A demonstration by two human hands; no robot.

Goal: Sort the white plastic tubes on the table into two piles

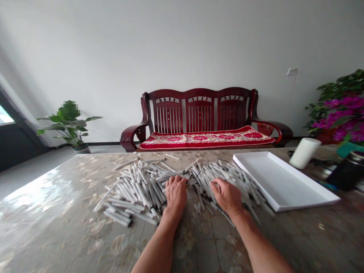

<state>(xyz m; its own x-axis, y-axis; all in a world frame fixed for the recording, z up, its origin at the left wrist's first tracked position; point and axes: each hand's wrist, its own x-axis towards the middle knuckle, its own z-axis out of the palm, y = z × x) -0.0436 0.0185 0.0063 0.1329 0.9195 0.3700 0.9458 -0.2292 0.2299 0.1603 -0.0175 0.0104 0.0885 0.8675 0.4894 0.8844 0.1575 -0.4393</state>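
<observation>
A loose heap of white plastic tubes (142,189), many with black tips, lies scattered across the marble-patterned tabletop (57,212). My left hand (176,193) rests at the heap's near middle, with its fingers curled down among the tubes. My right hand (226,196) sits a little farther right, its fingers bent over the tubes there. Whether either hand grips any tube is hidden by the fingers.
A shallow white rectangular tray (284,182) lies to the right of the heap. Past it stand a white cylinder (304,152) and a dark flask (348,170). Beyond the table's far edge are a dark-red wooden bench (199,113) and potted plants (66,125).
</observation>
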